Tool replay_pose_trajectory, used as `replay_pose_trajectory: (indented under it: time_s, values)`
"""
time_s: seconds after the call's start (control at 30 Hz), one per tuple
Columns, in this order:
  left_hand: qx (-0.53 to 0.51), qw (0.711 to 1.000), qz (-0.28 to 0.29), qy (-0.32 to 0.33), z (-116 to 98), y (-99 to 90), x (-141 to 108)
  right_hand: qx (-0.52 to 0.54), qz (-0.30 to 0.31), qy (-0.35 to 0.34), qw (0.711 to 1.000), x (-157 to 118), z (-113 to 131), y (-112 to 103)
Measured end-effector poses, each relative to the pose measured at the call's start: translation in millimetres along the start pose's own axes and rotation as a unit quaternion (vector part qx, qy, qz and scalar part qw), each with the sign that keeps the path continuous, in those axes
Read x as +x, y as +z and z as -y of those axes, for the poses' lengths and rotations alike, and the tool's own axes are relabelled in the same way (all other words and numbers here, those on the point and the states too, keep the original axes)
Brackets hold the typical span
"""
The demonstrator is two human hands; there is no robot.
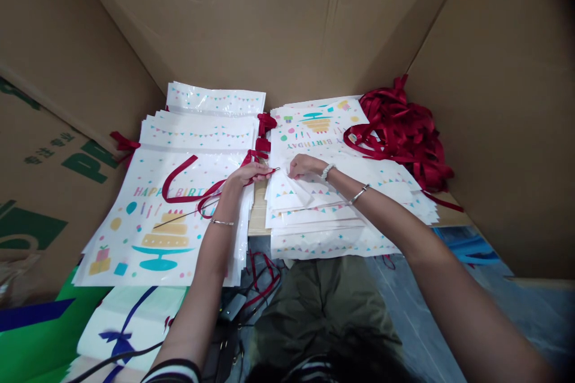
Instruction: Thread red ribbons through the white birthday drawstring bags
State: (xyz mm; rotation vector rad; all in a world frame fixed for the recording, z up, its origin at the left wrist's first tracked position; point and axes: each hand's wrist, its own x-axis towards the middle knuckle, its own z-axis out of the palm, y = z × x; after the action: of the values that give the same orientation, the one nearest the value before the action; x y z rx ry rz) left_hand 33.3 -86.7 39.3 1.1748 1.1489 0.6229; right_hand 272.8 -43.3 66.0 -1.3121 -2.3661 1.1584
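Birthday bags [179, 233] of white plastic lie in two stacks on a wooden bench [258, 215], ringed by opened cardboard sheets [251, 24], in this view from a head-worn camera. The left hand [248, 175] is closed narrowly, its fingers pinching a length of dark red ribbon [182, 182] together with a thin dark rod [186, 213], perhaps a threading wire, whose metal tip pokes out toward the right stack [332, 239]. The ribbon loops across the "Happy Birthday" print on the top bag of the left stack, and more ribbon bunches at that stack's far edge. The right hand [303, 166] is open and low, its fingers resting on the right stack, just above a creased, turned-back corner of plastic. The two hands nearly meet over the narrow strip of bench between the stacks. A heap of loose red ribbons [399, 131] sits beyond the right stack, against the cardboard. A bead bracelet [327, 172] and a metal bangle [358, 194] circle the right arm, and another bangle [222, 222] circles the left wrist.
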Motion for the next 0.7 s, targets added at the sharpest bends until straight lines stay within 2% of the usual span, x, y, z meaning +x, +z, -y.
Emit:
replay_pose_trajectory:
  time_s: [0.07,0.1,0.33,0.5,0.7]
  values:
    - [-0.002,1.000,-0.004,0.002,1.4,-0.1,-0.2,0.005,0.069,-0.019,0.997,2.9,-3.2,-1.6]
    - [-0.005,1.000,-0.008,0.004,2.5,-0.2,0.2,0.005,0.082,-0.039,0.996,3.8,-5.7,-1.4]
    - [-0.002,1.000,0.001,0.017,9.2,-2.4,6.0,-0.044,0.027,-0.166,0.985,-2.3,-27.6,14.5]
    - [-0.001,1.000,0.010,0.029,8.4,-3.0,6.4,-0.112,0.009,-0.156,0.981,-10.9,-24.0,16.9]
    - [-0.010,0.999,0.020,0.026,13.4,-0.5,13.5,-0.158,0.021,-0.151,0.976,-11.5,-20.6,14.8]
